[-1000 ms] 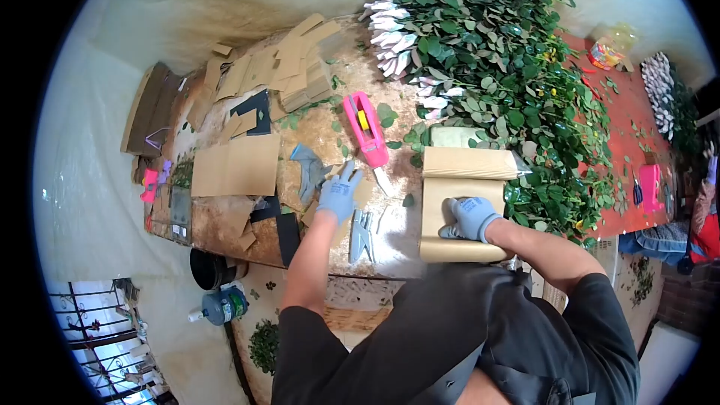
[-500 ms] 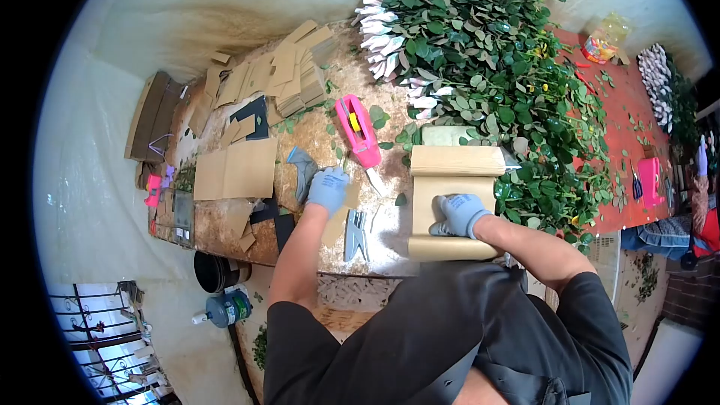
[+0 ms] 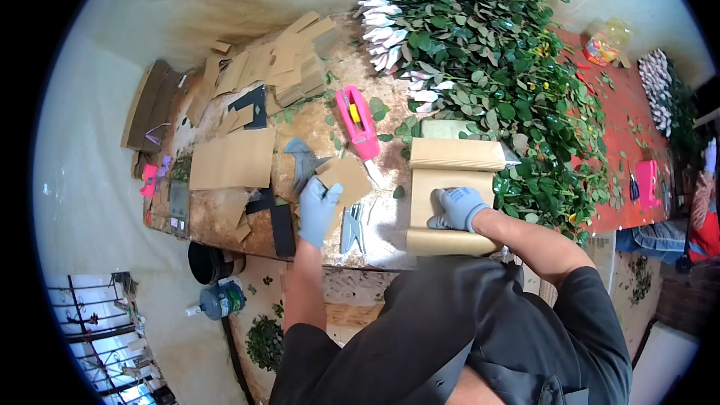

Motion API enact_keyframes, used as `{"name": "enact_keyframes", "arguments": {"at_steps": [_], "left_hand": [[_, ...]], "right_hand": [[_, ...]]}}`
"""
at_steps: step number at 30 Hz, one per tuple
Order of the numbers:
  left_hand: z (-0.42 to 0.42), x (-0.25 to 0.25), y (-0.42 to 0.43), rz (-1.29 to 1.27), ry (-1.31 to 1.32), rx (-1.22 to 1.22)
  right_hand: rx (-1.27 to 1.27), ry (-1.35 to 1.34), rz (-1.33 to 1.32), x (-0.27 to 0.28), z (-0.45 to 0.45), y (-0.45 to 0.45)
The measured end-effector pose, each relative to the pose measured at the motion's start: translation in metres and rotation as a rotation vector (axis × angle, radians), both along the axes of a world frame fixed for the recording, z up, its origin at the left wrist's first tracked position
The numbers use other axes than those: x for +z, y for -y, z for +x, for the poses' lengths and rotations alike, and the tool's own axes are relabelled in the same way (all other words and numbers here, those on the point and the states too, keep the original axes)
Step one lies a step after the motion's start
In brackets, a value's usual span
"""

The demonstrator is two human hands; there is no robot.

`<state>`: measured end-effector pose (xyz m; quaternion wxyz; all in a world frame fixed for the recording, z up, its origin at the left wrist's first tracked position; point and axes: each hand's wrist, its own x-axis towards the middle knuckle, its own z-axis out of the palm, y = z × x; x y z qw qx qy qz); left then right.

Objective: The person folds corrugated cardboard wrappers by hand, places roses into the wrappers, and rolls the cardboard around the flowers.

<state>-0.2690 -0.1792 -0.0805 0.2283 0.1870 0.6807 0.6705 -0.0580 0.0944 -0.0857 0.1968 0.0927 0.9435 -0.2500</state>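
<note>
My left hand (image 3: 319, 210), in a grey-blue glove, pinches a small square cardboard piece (image 3: 346, 180) raised over the table. My right hand (image 3: 459, 209), gloved too, presses on a creased cardboard wrap (image 3: 452, 178); its fingers are bent, and what they hold, if anything, is hidden. Just left of the cardboard piece lies a grey glove-like item (image 3: 301, 163). A grey stapler (image 3: 352, 230) rests by my left wrist. Beyond it stands a pink tape dispenser (image 3: 357, 121) with a yellow core.
Long leafy stems with white-wrapped ends (image 3: 480, 52) pile up at the back right. Cardboard sheets (image 3: 234, 159) and stacked pieces lie left. A red tabletop (image 3: 626, 142) holds a pink object (image 3: 647, 184). Part of another person (image 3: 703, 210) shows at the far right.
My left hand has lifted the small cardboard piece off the table and turned, thumb now over it. My right hand stays on the wrap. The view has shifted slightly.
</note>
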Motion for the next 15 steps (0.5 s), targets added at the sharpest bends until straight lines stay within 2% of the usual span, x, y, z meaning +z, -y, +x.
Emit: {"name": "enact_keyframes", "arguments": {"at_steps": [2, 4, 6, 8, 10, 12, 14, 15], "left_hand": [[0.027, -0.003, -0.016, 0.014, -0.011, -0.05], [0.056, -0.001, -0.04, 0.093, 0.164, -0.031], [0.072, -0.004, -0.061, 0.107, 0.164, -0.104], [0.079, -0.021, -0.073, 0.08, 0.273, -0.215], [0.084, -0.027, -0.088, 0.035, 0.258, -0.278], [0.083, -0.034, -0.096, -0.066, 0.385, -0.332], [0.075, -0.05, -0.1, -0.081, 0.313, -0.407], [0.07, -0.054, -0.103, -0.193, 0.239, -0.448]], "right_hand": [[-0.003, 0.013, 0.01, 0.002, 0.0, 0.0], [0.008, 0.053, 0.006, 0.006, -0.001, 0.001], [-0.017, 0.057, -0.02, 0.009, -0.001, 0.0], [-0.024, 0.046, -0.028, 0.007, 0.001, 0.0], [-0.019, 0.025, -0.043, 0.0, 0.005, -0.004], [-0.005, -0.003, -0.117, -0.013, 0.009, -0.008], [-0.023, -0.057, -0.206, -0.029, 0.018, -0.016], [-0.014, -0.106, -0.283, -0.034, 0.022, -0.02]]}}
